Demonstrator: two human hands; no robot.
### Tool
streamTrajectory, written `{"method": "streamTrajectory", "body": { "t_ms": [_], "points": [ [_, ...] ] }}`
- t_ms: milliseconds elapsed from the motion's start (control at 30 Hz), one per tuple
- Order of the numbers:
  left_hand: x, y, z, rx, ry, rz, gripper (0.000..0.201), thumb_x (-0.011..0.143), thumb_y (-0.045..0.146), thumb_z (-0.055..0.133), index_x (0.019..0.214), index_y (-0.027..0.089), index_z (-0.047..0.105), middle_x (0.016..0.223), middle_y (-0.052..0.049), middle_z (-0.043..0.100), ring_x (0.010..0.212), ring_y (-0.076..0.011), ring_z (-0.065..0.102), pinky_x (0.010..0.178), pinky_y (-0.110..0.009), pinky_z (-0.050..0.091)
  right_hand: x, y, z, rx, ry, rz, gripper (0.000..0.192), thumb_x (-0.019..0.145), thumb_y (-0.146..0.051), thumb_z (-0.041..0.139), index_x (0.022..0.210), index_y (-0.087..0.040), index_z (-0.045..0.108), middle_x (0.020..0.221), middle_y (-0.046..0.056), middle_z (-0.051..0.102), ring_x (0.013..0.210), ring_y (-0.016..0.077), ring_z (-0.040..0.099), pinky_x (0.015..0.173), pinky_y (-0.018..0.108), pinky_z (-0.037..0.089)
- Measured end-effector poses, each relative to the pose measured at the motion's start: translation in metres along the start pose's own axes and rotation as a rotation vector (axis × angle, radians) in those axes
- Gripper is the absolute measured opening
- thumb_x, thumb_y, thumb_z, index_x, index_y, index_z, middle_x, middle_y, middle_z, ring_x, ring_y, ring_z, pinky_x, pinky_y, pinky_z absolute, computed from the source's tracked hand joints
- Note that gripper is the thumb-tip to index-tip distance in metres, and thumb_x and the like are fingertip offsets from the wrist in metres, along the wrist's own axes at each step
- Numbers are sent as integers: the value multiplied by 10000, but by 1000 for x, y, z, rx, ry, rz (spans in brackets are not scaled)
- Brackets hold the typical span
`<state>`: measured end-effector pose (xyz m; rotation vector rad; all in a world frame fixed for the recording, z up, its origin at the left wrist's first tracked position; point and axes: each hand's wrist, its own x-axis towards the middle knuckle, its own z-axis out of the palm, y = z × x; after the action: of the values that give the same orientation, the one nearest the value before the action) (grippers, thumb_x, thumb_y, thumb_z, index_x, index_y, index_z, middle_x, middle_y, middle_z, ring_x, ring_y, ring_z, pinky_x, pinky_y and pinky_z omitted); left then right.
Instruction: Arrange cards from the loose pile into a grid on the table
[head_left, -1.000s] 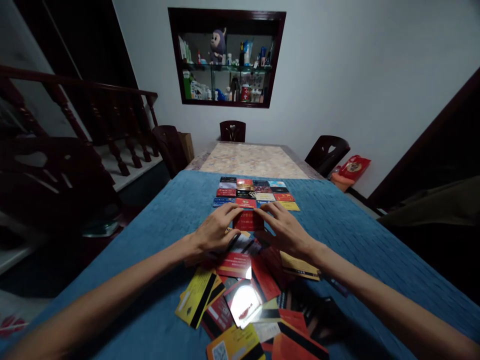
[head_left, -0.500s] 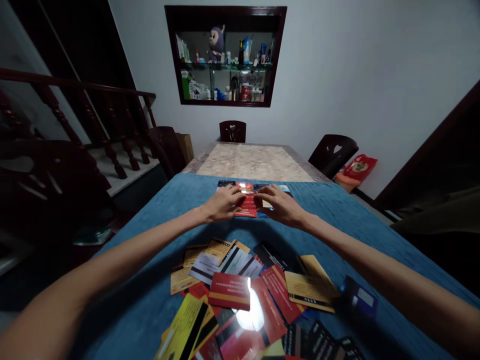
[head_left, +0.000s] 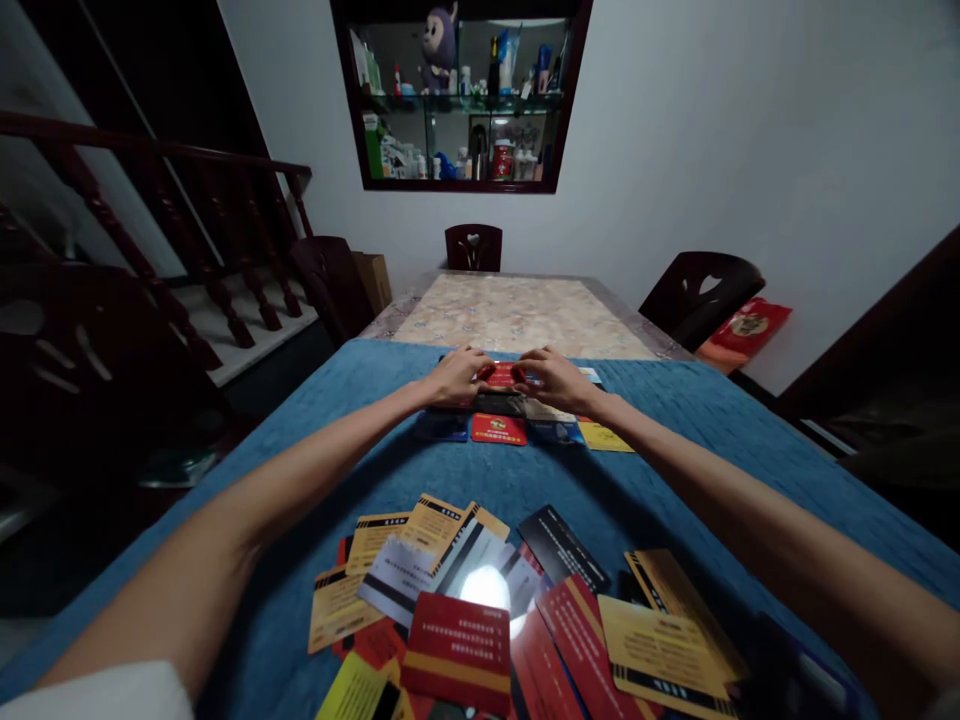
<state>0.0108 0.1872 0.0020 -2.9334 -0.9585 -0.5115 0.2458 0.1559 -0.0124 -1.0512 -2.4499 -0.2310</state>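
Observation:
Between my two hands is a red card (head_left: 498, 375), its left end in the closed fingers of my left hand (head_left: 457, 378) and its right end in those of my right hand (head_left: 553, 382). Below it a black card (head_left: 499, 404) lies in a group of cards at the far side of the blue cloth. The nearest row there has a dark blue card (head_left: 444, 427), a red card with a round emblem (head_left: 499, 430), another blue card (head_left: 556, 433) and a yellow card (head_left: 604, 436). My hands partly cover the cards behind.
Nearer me, many cards overlap in a loose heap on the blue cloth (head_left: 315, 470), among them a dark red card (head_left: 457, 645) and a gold card (head_left: 664, 645). Beyond the cloth stretches the patterned tabletop (head_left: 510, 310), with chairs (head_left: 697, 295) around it.
My hands have lifted slightly away with the red card, uncovering the near row of cards. The view has tilted down a little, so more cloth shows between the row and the heap.

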Motion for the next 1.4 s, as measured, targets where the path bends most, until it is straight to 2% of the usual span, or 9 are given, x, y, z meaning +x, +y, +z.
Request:
{"method": "streamTrajectory", "body": {
  "t_ms": [267, 567, 767, 1000, 1400],
  "points": [
    [39, -30, 22, -49, -26, -127, 310, 753, 165, 636, 1048, 167, 730, 1020, -88, 687, 1042, -273, 553, 941, -361, 425, 22, 39, 21, -20, -133, 127, 191, 879, -265, 600, 1015, -183, 705, 1070, 114, 709, 961, 239, 600, 900, 381, 372],
    [57, -52, 42, -76, -49, -206, 293, 741, 206, 658, 1018, 184, 751, 938, -68, 692, 1066, -279, 507, 963, -360, 403, 36, 58, 43, -46, -218, 213, 230, 874, -238, 595, 1065, -184, 711, 1069, 113, 727, 941, 238, 620, 895, 374, 365],
    [63, -52, 43, -14, -145, -241, 316, 785, 233, 622, 1079, 213, 736, 1009, -73, 688, 1179, -303, 471, 1017, -409, 388, 41, 63, 51, -70, -286, 262, 273, 885, -236, 562, 1115, -201, 705, 1111, 95, 728, 990, 232, 637, 967, 377, 354],
    [65, -46, 41, 50, -241, -276, 364, 835, 224, 560, 1172, 241, 699, 1134, -59, 678, 1234, -295, 447, 1056, -436, 368, 45, 70, 60, -97, -339, 299, 321, 881, -249, 542, 1157, -208, 702, 1093, 86, 740, 998, 246, 649, 972, 373, 371],
    [61, -49, 45, 50, -229, -225, 362, 864, 229, 508, 1171, 233, 699, 1116, -99, 665, 1232, -310, 429, 1037, -466, 358, 43, 73, 67, -116, -336, 283, 319, 908, -218, 502, 1144, -223, 716, 1148, 99, 719, 1025, 241, 636, 969, 376, 365]
  ]
}}
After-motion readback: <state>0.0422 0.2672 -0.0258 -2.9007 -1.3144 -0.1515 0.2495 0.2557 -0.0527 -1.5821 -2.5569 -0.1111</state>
